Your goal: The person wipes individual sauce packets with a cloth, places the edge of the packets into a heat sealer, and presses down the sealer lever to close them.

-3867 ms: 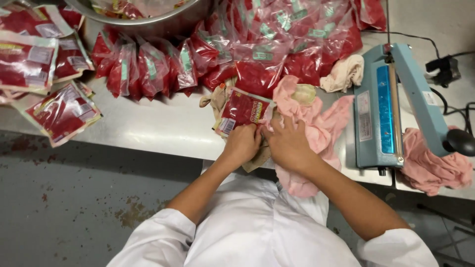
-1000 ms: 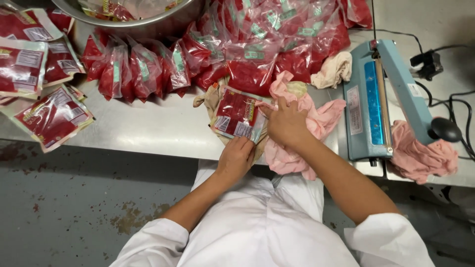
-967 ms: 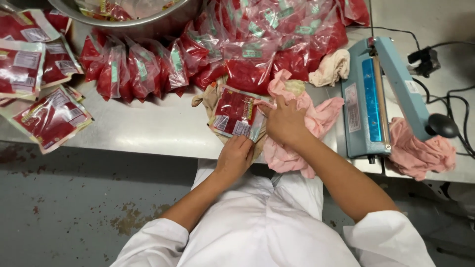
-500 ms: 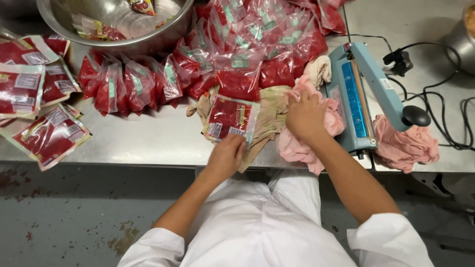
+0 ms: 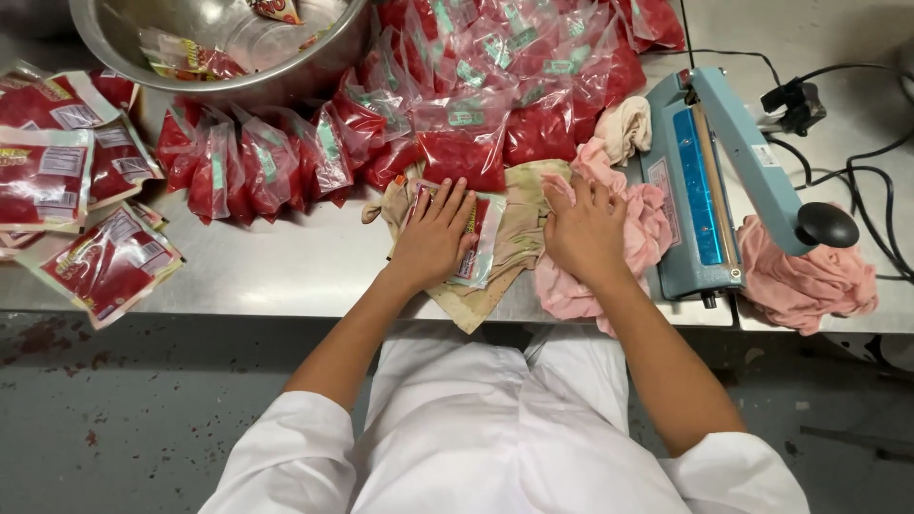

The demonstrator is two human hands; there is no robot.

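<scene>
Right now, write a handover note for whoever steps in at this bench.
Left hand: flat, palm down on a red sachet lying on a stained beige cloth.
Right hand: flat on a pink cloth beside the blue heat sealer, whose arm is raised.
Done, judging by the layout: labelled sachets stacked at far left; a heap of filled red bags lies behind the hands.
Left: the sachet under the left hand is not in the sealer. A steel bowl holds a few more packets.

Food-packing workshop: steel table (image 5: 286, 271) w/ heat sealer (image 5: 709, 181), red sauce pouches (image 5: 457, 114), steel bowl (image 5: 219, 48)
</scene>
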